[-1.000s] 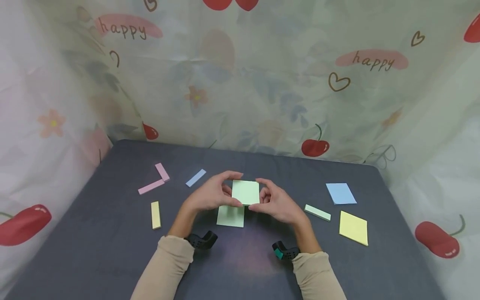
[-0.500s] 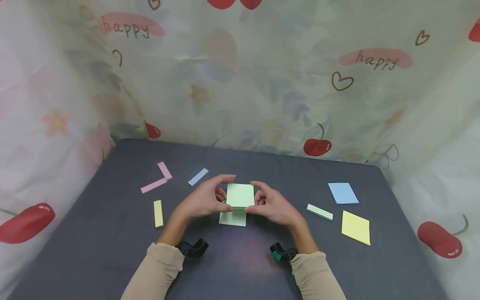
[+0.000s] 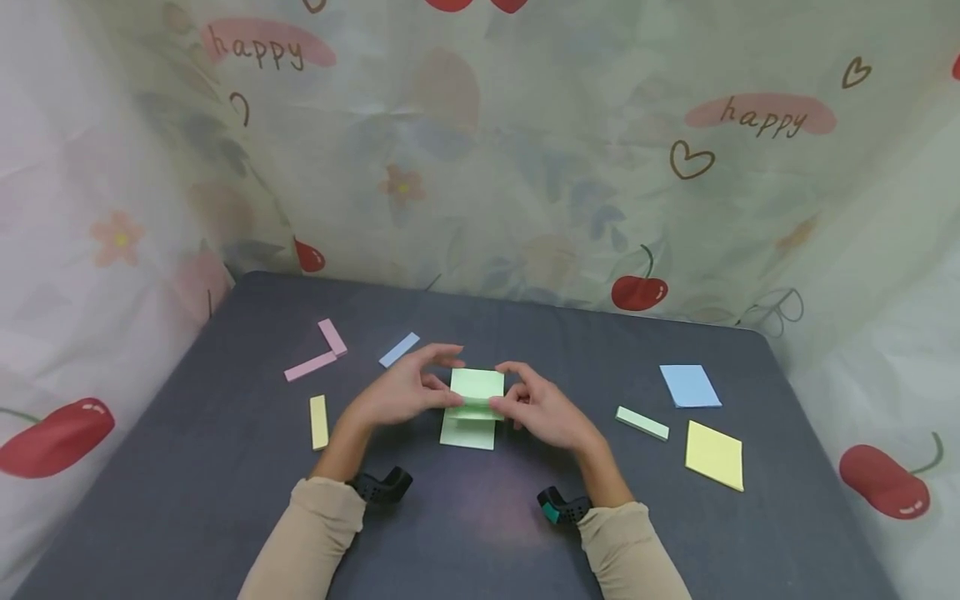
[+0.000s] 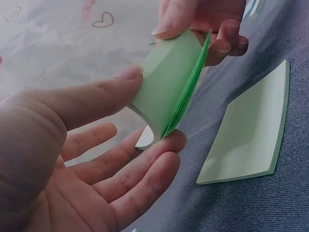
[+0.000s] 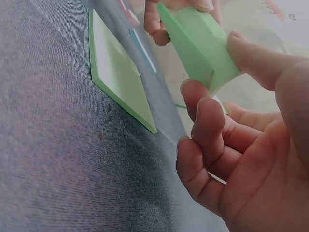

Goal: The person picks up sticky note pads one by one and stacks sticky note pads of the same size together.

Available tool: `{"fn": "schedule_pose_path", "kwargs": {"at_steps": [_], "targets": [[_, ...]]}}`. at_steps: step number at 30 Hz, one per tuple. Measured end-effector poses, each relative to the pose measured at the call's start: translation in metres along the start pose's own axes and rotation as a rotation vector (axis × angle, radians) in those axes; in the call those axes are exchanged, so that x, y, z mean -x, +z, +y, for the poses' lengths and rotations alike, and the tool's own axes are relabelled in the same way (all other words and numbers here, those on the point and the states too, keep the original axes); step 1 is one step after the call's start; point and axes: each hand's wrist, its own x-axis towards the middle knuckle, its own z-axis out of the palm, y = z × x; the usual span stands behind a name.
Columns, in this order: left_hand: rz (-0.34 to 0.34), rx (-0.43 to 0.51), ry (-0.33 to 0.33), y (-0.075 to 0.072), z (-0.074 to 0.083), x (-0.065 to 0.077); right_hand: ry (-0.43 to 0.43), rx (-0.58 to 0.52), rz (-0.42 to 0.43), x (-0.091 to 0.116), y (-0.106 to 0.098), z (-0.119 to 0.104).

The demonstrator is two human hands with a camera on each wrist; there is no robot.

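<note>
Between both hands a pale green sticky-note pad [image 3: 477,382] is held up and bent into a curve, its sheets fanned along one edge in the left wrist view. My left hand [image 3: 401,389] pinches its left side, thumb on the near face and fingers behind. On the right side my right hand [image 3: 550,408] does the same with thumb and curled fingers. Below them, a second pale green pad [image 3: 467,435] lies flat on the dark cloth, partly covered by the held one in the head view. Its whole face shows in the left wrist view.
To the right lie a green strip pad [image 3: 642,423], a blue square pad [image 3: 690,386] and a yellow square pad [image 3: 714,456]. On the left are a blue strip [image 3: 399,350], two pink strips [image 3: 311,367] and a yellow strip [image 3: 319,423]. A patterned curtain [image 3: 510,167] surrounds the table.
Both hands have brought the held green pad slightly left and lower. It was flat and now bends, with the thumbs moved up over its near part.
</note>
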Motion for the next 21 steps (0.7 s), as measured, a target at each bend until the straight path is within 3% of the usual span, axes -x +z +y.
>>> {"fn": "schedule_pose_path", "kwargs": {"at_steps": [12, 21], "targets": [[-0.019, 0.051, 0.004, -0.0025, -0.003, -0.0008, 0.089, -0.035, 0.05, 0.0009, 0.002, -0.0045], [-0.074, 0.042, 0.011, -0.0057, -0.0074, 0.0004, 0.012, -0.025, 0.004, 0.001, 0.0002, -0.0037]]}}
